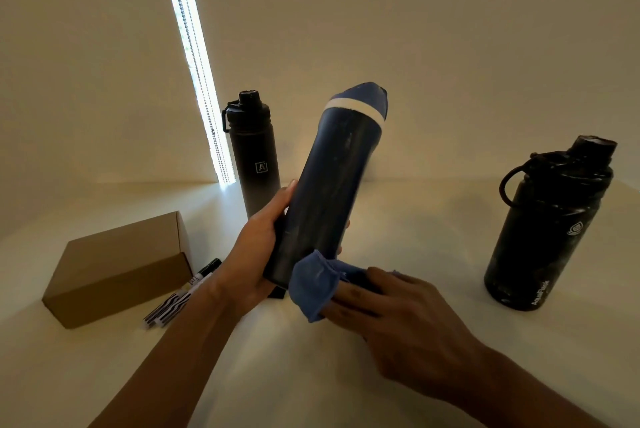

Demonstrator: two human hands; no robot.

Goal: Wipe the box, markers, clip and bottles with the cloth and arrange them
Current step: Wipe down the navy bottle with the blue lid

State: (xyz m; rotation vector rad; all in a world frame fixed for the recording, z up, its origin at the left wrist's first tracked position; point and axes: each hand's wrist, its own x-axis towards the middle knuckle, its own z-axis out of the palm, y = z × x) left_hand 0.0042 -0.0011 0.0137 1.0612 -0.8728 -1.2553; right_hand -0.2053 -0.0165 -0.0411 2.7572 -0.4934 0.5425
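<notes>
My left hand (258,254) grips the lower part of a tall dark blue bottle (329,185) with a blue cap and a white ring, held tilted above the table. My right hand (391,310) holds a blue cloth (313,284) against the bottle's bottom end. A slim black bottle (254,164) stands behind, at the left. A wide black bottle (550,230) with a loop handle stands at the right. A brown cardboard box (114,268) lies at the left, with markers (183,292) beside it. A small black thing, perhaps the clip (277,292), peeks out under the held bottle.
The white table (415,358) meets a pale wall at the back. A bright strip of window with a bead chain (197,64) runs down the wall behind the slim bottle.
</notes>
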